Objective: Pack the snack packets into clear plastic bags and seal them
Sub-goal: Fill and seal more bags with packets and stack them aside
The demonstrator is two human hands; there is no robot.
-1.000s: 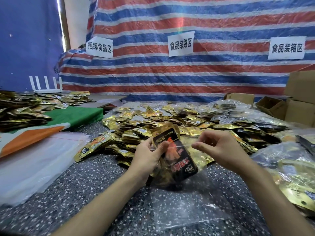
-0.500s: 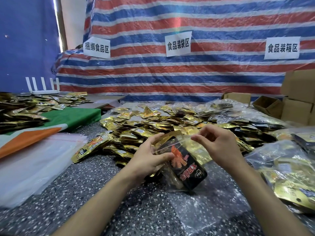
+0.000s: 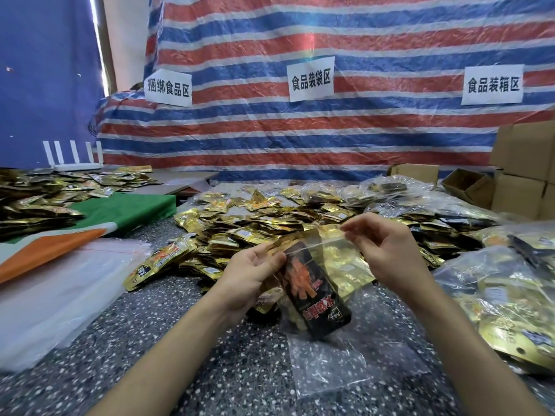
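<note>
Speckled bench [image 3: 180, 340] under your forearms, with an empty clear bag [image 3: 327, 364] lying flat nearest you. Just above it, your hands work one bag [image 3: 327, 265] held up off the surface: your left hand [image 3: 249, 276] pinches its left edge and the black packet [image 3: 315, 291] already inside, while your right hand [image 3: 387, 253] pinches the top strip between thumb and fingers at the right end. Gold packets show through the film behind the black one. By the look of it, this bag is filled and the closing is under way, not finished. To your right, sealed bags [image 3: 504, 298] pile up; to your left, a stack of unused bags [image 3: 57, 295]. Beyond your hands, a wide heap of loose packets [image 3: 270, 223] awaits, so most of the job seems left. Cartons [image 3: 525, 178] and a striped tarp [image 3: 330, 34] close the scene.
</note>
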